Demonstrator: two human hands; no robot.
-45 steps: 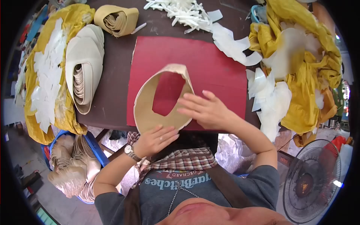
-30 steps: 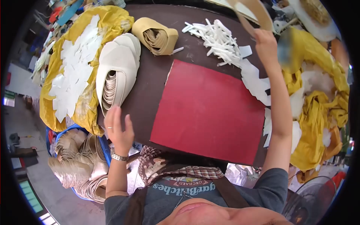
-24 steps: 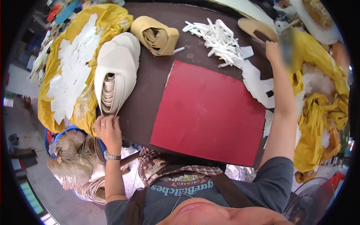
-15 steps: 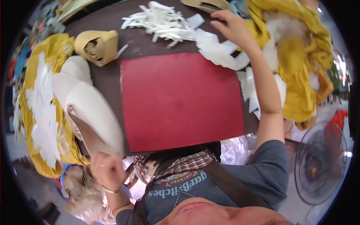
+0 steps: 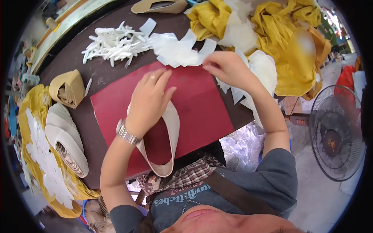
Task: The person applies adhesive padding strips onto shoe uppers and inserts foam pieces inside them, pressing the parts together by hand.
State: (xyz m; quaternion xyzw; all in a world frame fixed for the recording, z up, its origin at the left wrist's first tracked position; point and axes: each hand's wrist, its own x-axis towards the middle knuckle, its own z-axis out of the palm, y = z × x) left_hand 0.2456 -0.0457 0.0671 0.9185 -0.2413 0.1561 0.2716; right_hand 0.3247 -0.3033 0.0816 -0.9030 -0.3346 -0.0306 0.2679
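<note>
A cream loop-shaped piece [image 5: 174,124] lies on the red board [image 5: 202,112], its narrow end over the board's near edge. My left hand [image 5: 149,99] is over the piece's upper left part, fingers extended and thumb apart, hiding some of it. At the board's far edge my right hand [image 5: 229,70] has its fingertips drawn together against the edge of the white sheet pieces [image 5: 175,48]; what lies between the fingertips is mostly hidden. Left of the board rests the stack of cream pieces [image 5: 66,132].
White sticks [image 5: 116,42] are heaped behind the board. A tan bundle [image 5: 68,87] stands at the left. A tan piece [image 5: 159,5] lies at the far edge. Yellow sacks [image 5: 285,46] with white pieces are at the right; another sack [image 5: 33,116] is left. A fan [image 5: 334,136] stands right.
My left hand has brought a cream piece from the stack onto the board. The tan piece was let go at the far side, and my right hand has come back towards the board. The view has turned.
</note>
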